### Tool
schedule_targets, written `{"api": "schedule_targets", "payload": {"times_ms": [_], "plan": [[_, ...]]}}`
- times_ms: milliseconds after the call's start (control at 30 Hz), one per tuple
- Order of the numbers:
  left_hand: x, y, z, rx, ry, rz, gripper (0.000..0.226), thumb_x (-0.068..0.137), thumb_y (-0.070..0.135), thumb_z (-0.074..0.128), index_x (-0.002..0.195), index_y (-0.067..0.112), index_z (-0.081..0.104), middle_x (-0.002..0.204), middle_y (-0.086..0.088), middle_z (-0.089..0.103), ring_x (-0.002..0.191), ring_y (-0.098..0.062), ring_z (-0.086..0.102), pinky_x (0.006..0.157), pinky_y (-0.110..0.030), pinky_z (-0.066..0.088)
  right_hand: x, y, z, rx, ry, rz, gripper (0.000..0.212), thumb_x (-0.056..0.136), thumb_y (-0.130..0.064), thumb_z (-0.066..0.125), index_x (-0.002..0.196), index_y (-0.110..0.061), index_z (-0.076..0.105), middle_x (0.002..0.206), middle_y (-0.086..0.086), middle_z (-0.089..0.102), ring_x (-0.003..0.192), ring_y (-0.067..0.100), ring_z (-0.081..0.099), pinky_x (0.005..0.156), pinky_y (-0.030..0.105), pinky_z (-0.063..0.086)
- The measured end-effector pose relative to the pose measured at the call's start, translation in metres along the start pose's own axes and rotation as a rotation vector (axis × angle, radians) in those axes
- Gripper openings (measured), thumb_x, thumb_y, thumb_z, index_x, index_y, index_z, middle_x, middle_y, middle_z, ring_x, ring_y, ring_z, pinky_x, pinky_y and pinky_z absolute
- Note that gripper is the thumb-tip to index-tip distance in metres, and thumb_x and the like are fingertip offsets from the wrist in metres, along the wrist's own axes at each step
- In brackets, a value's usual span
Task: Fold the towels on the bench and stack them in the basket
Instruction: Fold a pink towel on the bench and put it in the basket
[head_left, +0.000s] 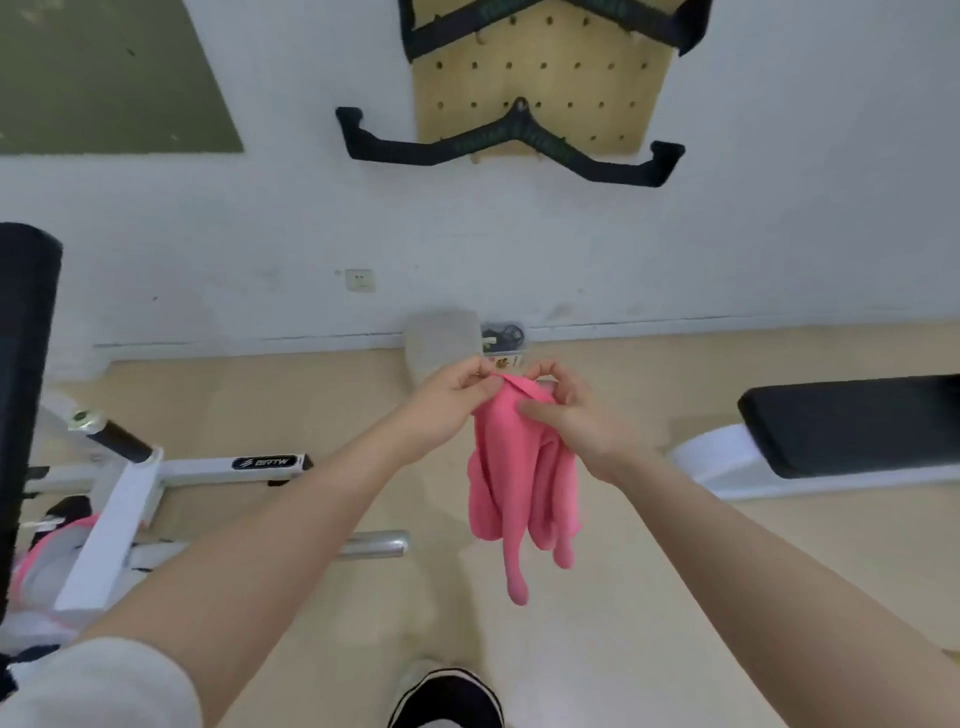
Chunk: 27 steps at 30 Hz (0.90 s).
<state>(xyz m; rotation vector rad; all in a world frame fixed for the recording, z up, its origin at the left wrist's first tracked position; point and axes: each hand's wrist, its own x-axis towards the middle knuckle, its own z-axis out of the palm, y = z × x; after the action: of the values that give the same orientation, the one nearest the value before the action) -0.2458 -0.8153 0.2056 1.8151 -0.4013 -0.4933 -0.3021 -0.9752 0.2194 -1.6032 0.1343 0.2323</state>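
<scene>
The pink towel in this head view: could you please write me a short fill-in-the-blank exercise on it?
1. Both hands pinch the towel at its ____ edge.
2. The towel's colour is ____.
3. The towel hangs in the air, bunched and not yet ____.
4. The black padded bench lies to the person's ____.

Missing words: top; pink; folded; right

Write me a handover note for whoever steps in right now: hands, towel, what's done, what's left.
Left hand: pinching the top edge of the pink towel.
Right hand: pinching the same edge, close beside the left.
Towel: hanging bunched in the air over the floor, not yet spread or folded.
Bench: to the right, its visible part bare.
Basket: a pink-rimmed one shows at lower left behind the white frame; contents unclear.
Done: towel picked up.
Left: spread, fold, place in basket.
</scene>
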Motion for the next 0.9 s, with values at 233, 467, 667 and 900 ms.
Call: {"api": "schedule_targets", "payload": {"times_ms": [233, 467, 667, 900], "plan": [[0.124, 0.064, 0.166, 0.017, -0.236, 0.059, 0.021, 0.097, 0.020, 0.046, 0.077, 0.024, 0.052, 0.070, 0.005, 0.053, 0.064, -0.006, 0.046, 0.062, -0.025, 0.035, -0.024, 0.012, -0.186, -0.431, 0.496, -0.050, 0.009, 0.089, -0.019, 0.057, 0.080, -0.017, 0.058, 0.065, -0.003, 0.056, 0.056, 0.007, 0.050, 0.047, 0.011, 0.038], [0.269, 0.112, 0.307, 0.034, -0.457, 0.022, 0.010, 0.089, 0.020, 0.061, 0.082, 0.022, 0.055, 0.077, 0.003, 0.062, 0.062, -0.003, 0.057, 0.064, -0.024, 0.046, 0.002, 0.026, -0.380, -0.594, 0.733, -0.012, 0.014, 0.091, -0.016, 0.053, 0.088, -0.007, 0.064, 0.083, 0.013, 0.068, 0.076, 0.023, 0.058, 0.069, 0.034, 0.045], [0.388, 0.156, 0.387, 0.402, -0.722, 0.024, 0.028, 0.084, 0.020, 0.067, 0.111, 0.015, 0.061, 0.091, 0.000, 0.066, 0.074, -0.014, 0.063, 0.052, -0.015, 0.048, 0.033, 0.024, -0.528, -0.539, 0.784, 0.047, 0.017, 0.090, -0.009, 0.050, 0.096, -0.010, 0.066, 0.086, 0.000, 0.064, 0.080, 0.013, 0.054, 0.061, 0.018, 0.039], [0.484, 0.156, 0.496, 0.727, -0.623, 0.031, 0.015, 0.076, 0.023, 0.065, 0.073, 0.027, 0.051, 0.084, -0.007, 0.065, 0.079, -0.025, 0.063, 0.060, -0.027, 0.041, 0.037, 0.049, -0.679, -0.339, 0.460, 0.156, 0.007, 0.085, -0.019, 0.060, 0.091, -0.022, 0.062, 0.076, 0.006, 0.074, 0.075, 0.021, 0.072, 0.073, 0.021, 0.055]]}}
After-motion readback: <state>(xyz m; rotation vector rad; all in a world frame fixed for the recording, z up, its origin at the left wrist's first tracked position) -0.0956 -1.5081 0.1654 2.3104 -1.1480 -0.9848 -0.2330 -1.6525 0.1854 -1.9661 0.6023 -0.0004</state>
